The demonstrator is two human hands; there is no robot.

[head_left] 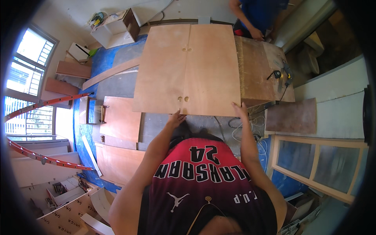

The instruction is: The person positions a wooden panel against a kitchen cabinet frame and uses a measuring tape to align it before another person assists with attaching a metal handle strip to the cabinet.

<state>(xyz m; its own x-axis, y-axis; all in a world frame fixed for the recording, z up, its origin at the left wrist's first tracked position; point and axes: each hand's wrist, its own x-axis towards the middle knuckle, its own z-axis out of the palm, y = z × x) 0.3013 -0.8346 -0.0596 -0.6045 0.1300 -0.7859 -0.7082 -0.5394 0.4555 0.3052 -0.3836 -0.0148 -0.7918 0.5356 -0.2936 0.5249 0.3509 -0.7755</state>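
- Position: the left panel (158,74) and the right panel (213,74) lie edge to edge, with a seam between them, in front of the person and next to the bare part of the desk (256,66).
- Left hand (177,118): fingers touch the near edge of the left panel, close to the seam; how firmly they close beneath it cannot be told.
- Right hand (240,110): holds the near right corner of the right panel, thumb at the top face.
- Tipping: support under the left panel is hidden. If that side overhangs, pressure on it could tilt the panel toward the floor sheet (127,84).
- Separation: whether the panels are joined at the seam cannot be told. If they are loose, uneven pulling could open the seam or pinch fingers.
- Chipping: a slip at the held corner could chip its edge.
- Tripping: loose cables (256,126) lie near the right forearm's side; a step that way could snag a foot.
- Collision: a co-worker's hand (257,34) is near the far right corner. A sudden sideways shove could strike it.
- Snagging: a swing to the right could catch the tape measure (277,74).
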